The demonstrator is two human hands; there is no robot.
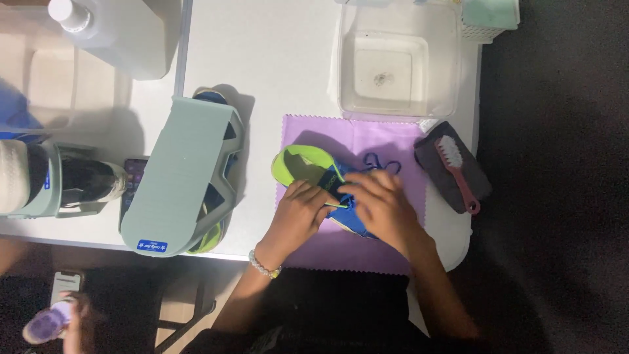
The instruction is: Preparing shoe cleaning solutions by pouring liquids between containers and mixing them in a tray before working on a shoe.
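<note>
A small blue shoe with a neon-yellow lining (308, 164) lies on a purple cloth (386, 141) on the white table (275, 59). My left hand (300, 208) grips the shoe's side near the tongue. My right hand (380, 203) covers the shoe's front part, fingers pinched at its dark blue lace (380, 161), which curls loose on the cloth beyond the shoe. A beaded bracelet (264, 265) sits on my left wrist.
A pink brush (457, 172) rests on a dark cloth at the right table edge. Behind the purple cloth stands a clear plastic tub (397, 62). A pale green shoe stand (187, 174) holds another shoe at left. A phone (133, 177) and a large bottle (111, 29) lie further left.
</note>
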